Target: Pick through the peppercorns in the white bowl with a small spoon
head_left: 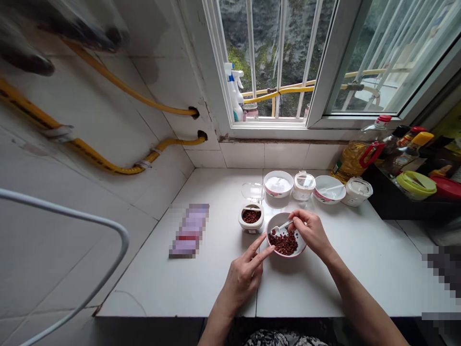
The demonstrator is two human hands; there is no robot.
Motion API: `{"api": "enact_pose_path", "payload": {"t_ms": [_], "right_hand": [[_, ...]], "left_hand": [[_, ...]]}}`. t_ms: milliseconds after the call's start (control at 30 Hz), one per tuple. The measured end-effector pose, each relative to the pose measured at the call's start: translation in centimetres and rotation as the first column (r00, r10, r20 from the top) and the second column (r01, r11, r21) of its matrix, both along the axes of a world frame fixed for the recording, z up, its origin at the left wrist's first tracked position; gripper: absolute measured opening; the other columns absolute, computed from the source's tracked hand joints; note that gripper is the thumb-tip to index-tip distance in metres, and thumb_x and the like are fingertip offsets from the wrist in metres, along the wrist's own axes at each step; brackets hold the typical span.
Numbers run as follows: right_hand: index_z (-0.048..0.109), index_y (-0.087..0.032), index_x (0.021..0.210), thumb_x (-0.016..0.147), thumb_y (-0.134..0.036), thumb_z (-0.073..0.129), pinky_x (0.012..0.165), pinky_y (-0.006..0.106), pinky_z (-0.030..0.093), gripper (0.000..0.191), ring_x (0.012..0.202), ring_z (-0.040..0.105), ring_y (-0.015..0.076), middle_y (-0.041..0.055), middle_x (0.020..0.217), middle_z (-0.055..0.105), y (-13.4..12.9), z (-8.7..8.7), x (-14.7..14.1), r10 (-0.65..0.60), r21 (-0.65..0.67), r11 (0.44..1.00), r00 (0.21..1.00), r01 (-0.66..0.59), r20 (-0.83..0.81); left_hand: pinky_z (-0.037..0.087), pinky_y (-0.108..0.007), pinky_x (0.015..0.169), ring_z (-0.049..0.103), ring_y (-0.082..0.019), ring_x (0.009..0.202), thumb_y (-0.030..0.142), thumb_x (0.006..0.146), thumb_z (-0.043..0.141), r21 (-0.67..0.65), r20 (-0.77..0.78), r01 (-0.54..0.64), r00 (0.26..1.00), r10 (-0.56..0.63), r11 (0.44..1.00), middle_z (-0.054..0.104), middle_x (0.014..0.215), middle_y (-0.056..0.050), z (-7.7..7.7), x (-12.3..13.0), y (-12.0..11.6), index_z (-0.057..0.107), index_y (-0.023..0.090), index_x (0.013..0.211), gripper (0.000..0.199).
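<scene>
My right hand (309, 231) pinches the handle of a small white spoon (282, 227), its scoop among dark red peppercorn-like grains (286, 244) in a white bowl (301, 250) with a pink rim. My left hand (246, 270) rests two outstretched fingers against the bowl's near-left rim and holds nothing; its other fingers are curled. Just left of the bowl stands a white seasoning jar (251, 226) with its clear lid (253, 191) flipped up. Similar dark red grains fill it beneath a white crossbar.
Behind stand a bowl of white powder (278, 184), a lidded jar (304, 186), a bowl with a white spoon (329, 190) and another jar (358, 192). An oil bottle (356, 154) is at the back right. A purple packet (190, 228), pixelated, lies left on the white counter (151, 283).
</scene>
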State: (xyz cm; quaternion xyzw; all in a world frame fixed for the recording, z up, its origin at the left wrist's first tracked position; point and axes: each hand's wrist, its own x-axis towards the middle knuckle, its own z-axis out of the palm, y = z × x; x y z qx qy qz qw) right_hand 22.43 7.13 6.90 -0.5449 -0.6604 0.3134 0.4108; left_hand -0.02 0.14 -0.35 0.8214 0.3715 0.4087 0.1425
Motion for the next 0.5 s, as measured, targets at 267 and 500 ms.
{"api": "enact_pose_path", "payload": {"t_ms": [267, 500], "right_hand": [[0.062, -0.024, 0.072, 0.081, -0.025, 0.047, 0.086, 0.038, 0.050, 0.017, 0.060, 0.067, 0.0198, -0.0022, 0.054, 0.070, 0.12, 0.11, 0.00, -0.055, 0.083, 0.995, 0.995, 0.047, 0.087], [0.062, -0.023, 0.074, 0.081, -0.027, 0.047, 0.070, 0.033, 0.051, 0.017, 0.058, 0.067, 0.0197, -0.0009, 0.056, 0.071, 0.16, 0.12, 0.19, -0.031, -0.002, 1.000, 1.000, 0.031, 0.005]], "left_hand": [[0.060, -0.027, 0.095, 0.070, -0.019, 0.119, -0.002, 0.093, 0.044, 0.014, -0.025, -0.013, 1.000, 0.014, 1.000, 0.050, 0.156, -0.012, 0.02, -0.08, -0.04, 0.054, 0.026, 0.145, 0.060], [0.061, -0.026, 0.092, 0.070, -0.018, 0.118, -0.002, 0.093, 0.044, 0.000, -0.002, 0.001, 1.000, -0.001, 1.000, 0.050, 0.156, -0.013, -0.02, -0.01, 0.01, 0.054, 0.027, 0.145, 0.060]]}}
